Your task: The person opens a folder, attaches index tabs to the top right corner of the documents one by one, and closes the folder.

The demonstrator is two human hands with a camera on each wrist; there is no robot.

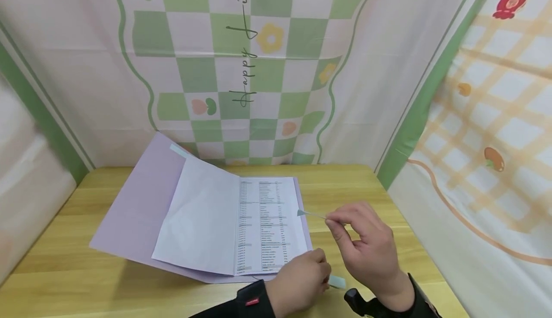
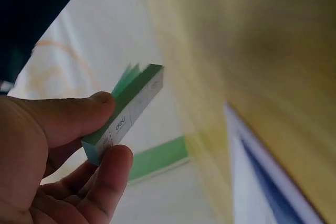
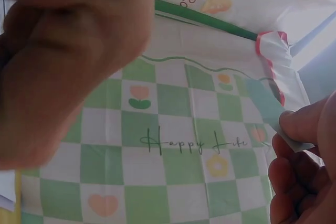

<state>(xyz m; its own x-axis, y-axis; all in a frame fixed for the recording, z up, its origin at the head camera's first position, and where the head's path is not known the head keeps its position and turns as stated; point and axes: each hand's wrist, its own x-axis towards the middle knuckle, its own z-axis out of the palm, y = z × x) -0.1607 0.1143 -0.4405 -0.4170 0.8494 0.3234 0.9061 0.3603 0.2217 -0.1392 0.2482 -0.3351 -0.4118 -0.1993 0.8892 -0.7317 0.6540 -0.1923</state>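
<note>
My left hand (image 1: 299, 279) grips a small pad of green sticky notes (image 2: 134, 106) between thumb and fingers, near the lower right corner of a lilac folder (image 1: 133, 208). Several thin green slips fan up from the pad in the left wrist view. To its right, raised over the table, my right hand (image 1: 371, 246) pinches a single pale green sticky note (image 3: 265, 103) by one end. The slip's free end points left, over the right edge of a printed sheet (image 1: 271, 222) in the open folder.
A blank white page (image 1: 202, 222) is turned to the left inside the folder, with a pale blue-green strip (image 1: 178, 151) at its top edge. Beneath lies a wooden table (image 1: 345, 184). Patterned cloth (image 1: 271, 73) hangs behind and at both sides.
</note>
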